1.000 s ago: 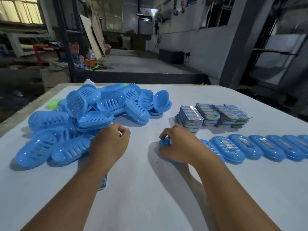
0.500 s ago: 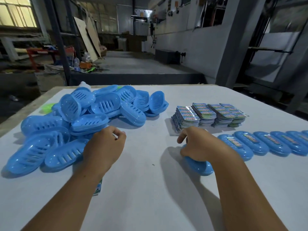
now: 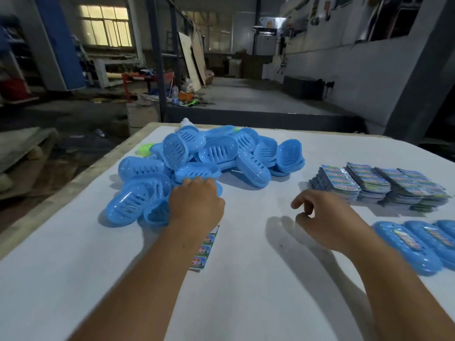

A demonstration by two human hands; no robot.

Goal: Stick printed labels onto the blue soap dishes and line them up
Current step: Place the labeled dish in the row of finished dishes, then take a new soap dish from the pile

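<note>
Soap dishes (image 3: 211, 156), glossy blue ovals with slotted bottoms, lie heaped at the far left of the white table (image 3: 246, 303). The left hand (image 3: 197, 205) reaches into the heap, its grasp hidden. The right hand (image 3: 327, 217) hovers loosely curled, holding nothing. Labelled dishes (image 3: 403, 244) line the right edge, near stacked printed labels (image 3: 376, 185).

Your left hand (image 3: 195, 205) lies knuckles-up at the near edge of the pile of blue soap dishes (image 3: 197, 163), fingers curled and touching the nearest ones; whether they grip one cannot be told. Your right hand (image 3: 327, 217) hovers right of that pile, well apart, fingers loosely curled, empty. Both forearms are bare.
</note>
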